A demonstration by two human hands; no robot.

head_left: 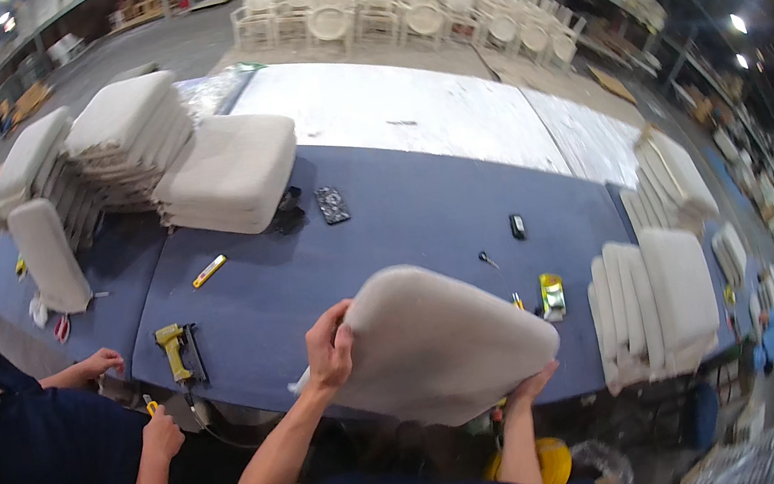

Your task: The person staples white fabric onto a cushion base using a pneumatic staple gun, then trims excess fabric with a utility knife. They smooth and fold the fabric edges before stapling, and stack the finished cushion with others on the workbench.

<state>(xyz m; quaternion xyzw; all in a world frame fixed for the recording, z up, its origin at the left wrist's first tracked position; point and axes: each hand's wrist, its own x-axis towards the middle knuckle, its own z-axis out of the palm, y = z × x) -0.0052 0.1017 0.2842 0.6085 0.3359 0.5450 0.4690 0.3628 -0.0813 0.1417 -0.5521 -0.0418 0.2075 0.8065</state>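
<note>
A light grey upholstered seat cushion [438, 340] is tilted up over the near edge of the blue-covered table [382, 207]. My left hand [328, 350] is closed on its left edge, thumb and fingers wrapped round the rim. At the lower right corner my right hand [534, 383] grips the same cushion, with part of its fingers hidden beneath it. Left of my left hand lies a yellow staple gun [180, 354] with a hose running off the table edge. A yellow packet [553, 297] rests just beyond the cushion's right corner.
Cushion stacks stand at the left [127, 131] and right [655, 301]. A yellow cutter [208, 270], a dark patterned pouch [331, 204] and a small black object [517, 226] lie between. At left, a co-worker's hand [162, 435] holds a yellow-handled knife. White chairs [379, 0] fill the background.
</note>
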